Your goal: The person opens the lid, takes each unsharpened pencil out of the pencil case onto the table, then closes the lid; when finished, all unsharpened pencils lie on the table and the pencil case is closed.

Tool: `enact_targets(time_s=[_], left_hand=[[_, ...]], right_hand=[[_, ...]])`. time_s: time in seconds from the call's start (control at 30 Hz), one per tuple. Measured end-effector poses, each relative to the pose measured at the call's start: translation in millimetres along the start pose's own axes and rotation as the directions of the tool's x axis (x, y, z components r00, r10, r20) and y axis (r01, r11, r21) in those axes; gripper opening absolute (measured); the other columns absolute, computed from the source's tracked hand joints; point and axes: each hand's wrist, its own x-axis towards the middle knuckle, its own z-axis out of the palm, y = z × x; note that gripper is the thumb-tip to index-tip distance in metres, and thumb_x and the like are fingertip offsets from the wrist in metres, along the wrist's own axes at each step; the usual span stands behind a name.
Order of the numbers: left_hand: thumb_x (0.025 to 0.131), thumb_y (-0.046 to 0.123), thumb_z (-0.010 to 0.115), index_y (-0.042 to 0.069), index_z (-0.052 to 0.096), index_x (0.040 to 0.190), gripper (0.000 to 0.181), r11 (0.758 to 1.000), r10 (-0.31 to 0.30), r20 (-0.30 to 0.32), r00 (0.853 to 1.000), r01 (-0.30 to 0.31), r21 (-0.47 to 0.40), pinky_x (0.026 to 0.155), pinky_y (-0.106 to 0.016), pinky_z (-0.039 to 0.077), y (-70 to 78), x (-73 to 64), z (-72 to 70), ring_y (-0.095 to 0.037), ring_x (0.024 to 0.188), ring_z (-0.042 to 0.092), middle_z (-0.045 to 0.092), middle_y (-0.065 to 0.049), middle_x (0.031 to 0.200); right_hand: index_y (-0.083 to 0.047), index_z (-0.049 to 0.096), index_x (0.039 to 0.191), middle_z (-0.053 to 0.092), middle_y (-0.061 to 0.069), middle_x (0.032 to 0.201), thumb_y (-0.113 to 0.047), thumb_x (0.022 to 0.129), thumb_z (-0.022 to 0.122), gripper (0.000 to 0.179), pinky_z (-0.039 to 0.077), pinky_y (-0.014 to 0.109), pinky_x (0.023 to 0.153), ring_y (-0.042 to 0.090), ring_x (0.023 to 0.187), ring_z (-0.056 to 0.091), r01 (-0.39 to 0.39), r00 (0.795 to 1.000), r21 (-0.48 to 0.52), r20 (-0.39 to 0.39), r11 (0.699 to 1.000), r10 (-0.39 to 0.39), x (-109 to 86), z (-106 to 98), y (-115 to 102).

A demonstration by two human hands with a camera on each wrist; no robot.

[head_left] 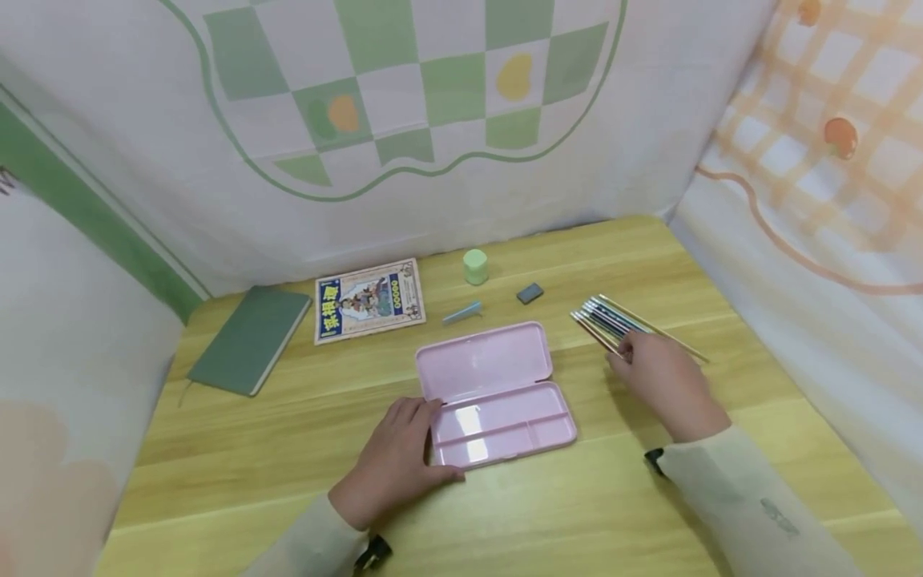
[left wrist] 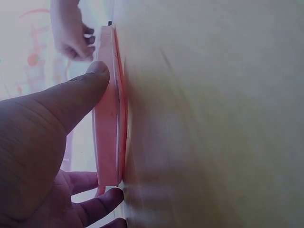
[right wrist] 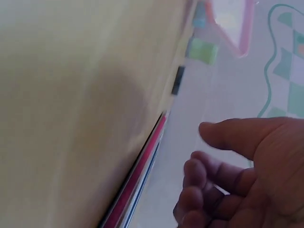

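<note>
A pink pencil case (head_left: 483,365) lies with its lid folded back, its divided tray bare inside. At its left end my left hand (head_left: 397,449) holds it, the thumb (left wrist: 97,71) along the front side and the fingers round the end. To the right, a bundle of thin pencils (head_left: 595,317) lies on the table, some dark and some reddish. My right hand (head_left: 662,377) is over their near ends. In the right wrist view its fingers (right wrist: 192,173) are loosely bent beside the pencils (right wrist: 135,183), with nothing between thumb and fingers.
Behind the case are a light-blue slim object (head_left: 462,312), a small green container (head_left: 475,268) and a dark eraser-like block (head_left: 530,293). An illustrated booklet (head_left: 339,327) and a green notebook (head_left: 252,340) lie at the back left. Cloth-covered walls border the wooden table (head_left: 534,513).
</note>
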Motion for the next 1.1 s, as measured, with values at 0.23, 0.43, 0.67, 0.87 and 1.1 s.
enact_targets(time_s=[0.23, 0.43, 0.67, 0.87, 1.1], left_hand=[[0.074, 0.075, 0.077, 0.012, 0.041, 0.158, 0.110, 1.000, 0.002, -0.001, 1.000, -0.002, 0.004, 0.121, -0.046, 0.035, -0.8, 2.3, 2.9, -0.026, 0.138, 0.043, 0.050, -0.009, 0.149], [0.074, 0.075, 0.077, 0.011, 0.041, 0.158, 0.112, 1.000, 0.009, 0.014, 1.000, -0.009, 0.000, 0.122, -0.046, 0.033, 0.2, 7.1, 5.7, -0.027, 0.140, 0.042, 0.050, -0.010, 0.152], [0.075, 0.076, 0.075, 0.012, 0.039, 0.159, 0.112, 1.000, 0.008, 0.036, 0.999, -0.009, 0.024, 0.124, -0.045, 0.030, -0.6, 8.7, 5.5, -0.026, 0.141, 0.041, 0.049, -0.009, 0.153], [0.075, 0.076, 0.076, 0.011, 0.040, 0.158, 0.111, 0.999, 0.009, 0.025, 1.000, -0.010, 0.032, 0.124, -0.045, 0.030, -1.6, 6.9, 3.2, -0.027, 0.140, 0.042, 0.050, -0.010, 0.151], [0.076, 0.075, 0.076, 0.010, 0.039, 0.159, 0.111, 1.000, -0.001, 0.013, 1.000, 0.001, 0.029, 0.124, -0.045, 0.029, -4.1, 4.5, 1.9, -0.028, 0.141, 0.042, 0.050, -0.010, 0.151]], right_hand=[[-0.007, 0.070, 0.110, 0.069, 0.008, 0.100, -0.034, 0.101, 0.068, 0.028, 0.051, 0.042, 0.078, 0.024, 0.090, 0.061, 0.132, 0.987, 0.234, 0.062, 0.963, -0.150, 28.8, -5.0, -38.5], [-0.009, 0.065, 0.133, 0.065, 0.014, 0.129, -0.045, 0.105, 0.058, 0.046, 0.054, 0.050, 0.091, 0.032, 0.115, 0.060, 0.140, 0.972, 0.351, 0.130, 0.926, -0.197, 50.8, -12.6, -56.8], [-0.009, 0.066, 0.135, 0.066, 0.015, 0.132, -0.045, 0.106, 0.057, 0.048, 0.052, 0.053, 0.099, 0.033, 0.118, 0.061, 0.131, 0.949, 0.392, 0.216, 0.911, -0.229, 66.9, -8.0, -62.6], [-0.010, 0.068, 0.132, 0.067, 0.014, 0.129, -0.045, 0.105, 0.060, 0.045, 0.055, 0.050, 0.095, 0.031, 0.114, 0.063, 0.128, 0.943, 0.397, 0.236, 0.909, -0.235, 73.4, -3.3, -67.0], [-0.011, 0.070, 0.126, 0.067, 0.012, 0.126, -0.041, 0.101, 0.067, 0.038, 0.052, 0.051, 0.099, 0.031, 0.117, 0.060, 0.127, 0.942, 0.403, 0.237, 0.906, -0.238, 77.2, 2.8, -68.7]])
